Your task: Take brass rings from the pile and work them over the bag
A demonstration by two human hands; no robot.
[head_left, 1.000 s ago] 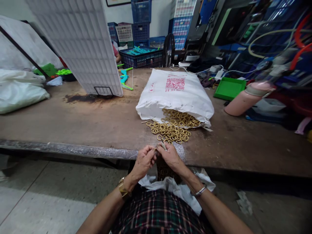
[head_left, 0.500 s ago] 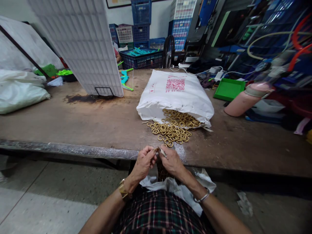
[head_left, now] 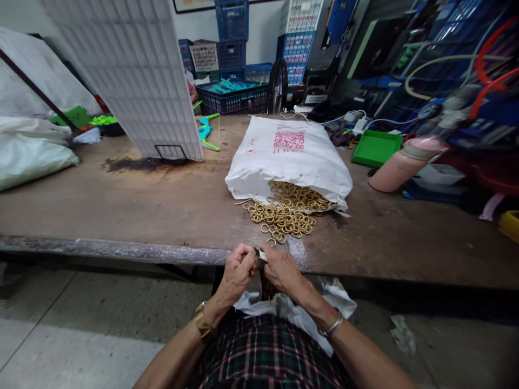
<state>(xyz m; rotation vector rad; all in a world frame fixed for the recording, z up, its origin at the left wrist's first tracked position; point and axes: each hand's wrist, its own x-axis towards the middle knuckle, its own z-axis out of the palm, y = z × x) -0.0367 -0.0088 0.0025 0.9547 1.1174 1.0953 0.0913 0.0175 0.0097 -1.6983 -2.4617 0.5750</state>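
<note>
Holding a small pale tool [head_left: 263, 256], the right hand [head_left: 281, 268] is standing just beside the left hand [head_left: 238, 273], near the front edge of the bench [head_left: 121, 208]. The right fingers are pinching this tool. The left fingers are pressing together, but I cannot tell on what. Beyond them, many gold rings [head_left: 284, 218] are lying at the mouth of a white bag [head_left: 290, 156].

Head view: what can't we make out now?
All head view:
Small pale object in right hand: mostly covered by fingers.
Anything in left hand: hidden by its fingers.
Rings deep inside printed sack: covered by its top.
Person: mostly behind white panel.
</note>
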